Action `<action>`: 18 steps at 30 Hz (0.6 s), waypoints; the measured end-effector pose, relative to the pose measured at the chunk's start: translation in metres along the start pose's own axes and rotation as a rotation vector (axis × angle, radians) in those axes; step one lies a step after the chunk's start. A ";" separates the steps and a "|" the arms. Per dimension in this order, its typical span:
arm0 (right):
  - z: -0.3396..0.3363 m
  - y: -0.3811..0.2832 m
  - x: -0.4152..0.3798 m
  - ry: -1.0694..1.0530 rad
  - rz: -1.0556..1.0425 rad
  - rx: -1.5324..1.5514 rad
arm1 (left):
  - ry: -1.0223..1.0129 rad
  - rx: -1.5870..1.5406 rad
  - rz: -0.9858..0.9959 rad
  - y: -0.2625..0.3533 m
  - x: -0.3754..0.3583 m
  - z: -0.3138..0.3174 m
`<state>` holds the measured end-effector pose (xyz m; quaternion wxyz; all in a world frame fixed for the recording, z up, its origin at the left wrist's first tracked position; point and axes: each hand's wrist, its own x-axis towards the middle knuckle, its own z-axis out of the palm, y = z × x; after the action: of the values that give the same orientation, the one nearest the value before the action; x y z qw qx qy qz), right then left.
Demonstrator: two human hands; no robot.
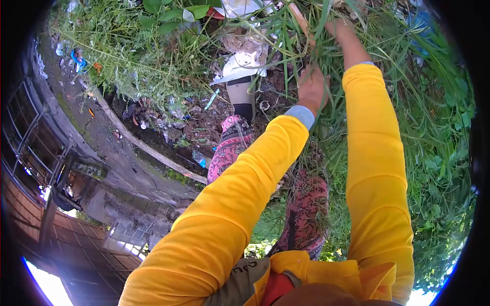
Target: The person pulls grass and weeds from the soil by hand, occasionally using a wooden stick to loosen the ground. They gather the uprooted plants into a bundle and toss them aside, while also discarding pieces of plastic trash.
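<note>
Long grass fills the space between my two hands, low over the ground. My left hand is closed round grass stems at their base, and blades cross over its fingers. Farther out and to the right, my right hand reaches in from the side and grips the same clump, its fingertips partly covered by leaves. A brown stick-like piece lies among the blades just left of my right hand. White sheet-like material lies left of my left hand, at the end of my grey-covered lower leg.
Feathery weeds and scattered litter cover the ground at left. A pale pole or edging runs diagonally beside a concrete path. Dense green plants stand at right. A roofed structure is at lower left.
</note>
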<state>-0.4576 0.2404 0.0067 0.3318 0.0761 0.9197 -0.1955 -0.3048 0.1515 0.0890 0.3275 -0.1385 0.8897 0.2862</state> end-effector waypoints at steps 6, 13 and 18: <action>0.074 0.034 0.045 -0.210 0.151 0.431 | -0.211 0.387 0.123 -0.006 0.005 -0.005; 0.029 -0.006 -0.015 -0.144 -0.127 0.060 | 0.036 0.607 0.549 0.070 0.057 -0.109; 0.051 0.001 -0.031 0.549 0.037 -0.104 | 0.175 0.941 0.573 0.066 0.152 -0.100</action>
<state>-0.4037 0.2202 -0.0094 0.0770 0.1257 0.9825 -0.1140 -0.4978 0.1355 0.0781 0.1880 0.2468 0.9475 -0.0771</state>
